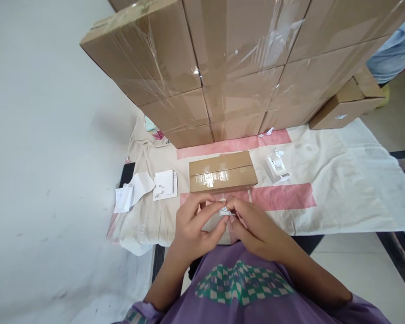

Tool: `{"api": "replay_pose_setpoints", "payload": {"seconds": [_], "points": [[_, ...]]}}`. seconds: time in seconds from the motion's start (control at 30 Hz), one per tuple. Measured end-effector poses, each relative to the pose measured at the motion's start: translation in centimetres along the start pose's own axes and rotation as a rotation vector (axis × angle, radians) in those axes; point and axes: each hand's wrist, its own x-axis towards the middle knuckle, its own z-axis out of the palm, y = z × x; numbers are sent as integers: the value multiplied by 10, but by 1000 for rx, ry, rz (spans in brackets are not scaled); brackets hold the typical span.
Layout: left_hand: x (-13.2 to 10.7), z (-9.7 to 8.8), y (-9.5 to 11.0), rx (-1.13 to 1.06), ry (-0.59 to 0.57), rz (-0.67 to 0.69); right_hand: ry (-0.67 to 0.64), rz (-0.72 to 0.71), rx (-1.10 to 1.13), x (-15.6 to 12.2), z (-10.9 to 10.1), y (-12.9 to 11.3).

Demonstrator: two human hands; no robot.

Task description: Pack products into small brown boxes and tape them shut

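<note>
My left hand (195, 222) and my right hand (253, 222) meet close to my body, over a cloth (340, 202) spread on the floor. Both pinch a small white sticker (224, 212) between their fingertips. Just beyond the hands lies a small taped cardboard box (222, 171). My purple sleeves and shirt fill the bottom of the view.
A wall of large taped cardboard boxes (222, 63) rises behind the small box. White paper sheets (145, 189) lie to the left on the cloth. A white tape dispenser (276, 167) sits to the right. Another box (349, 105) lies at far right.
</note>
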Motion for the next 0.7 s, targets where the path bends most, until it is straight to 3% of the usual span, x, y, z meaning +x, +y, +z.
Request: {"api": "replay_pose_setpoints", "payload": {"seconds": [0.2, 0.33, 0.5, 0.7], "points": [[-10, 6, -4, -17, -49, 53, 56, -165, -373, -4, 2, -1], [-16, 8, -2, 56, -67, 90, 30, -107, -328, -7, 3, -1], [-19, 15, -3, 118, -69, 113, 99, -46, -232, -9, 8, 3], [-20, 14, -5, 145, -106, 93, 104, -33, -267, -14, 17, 6]]}}
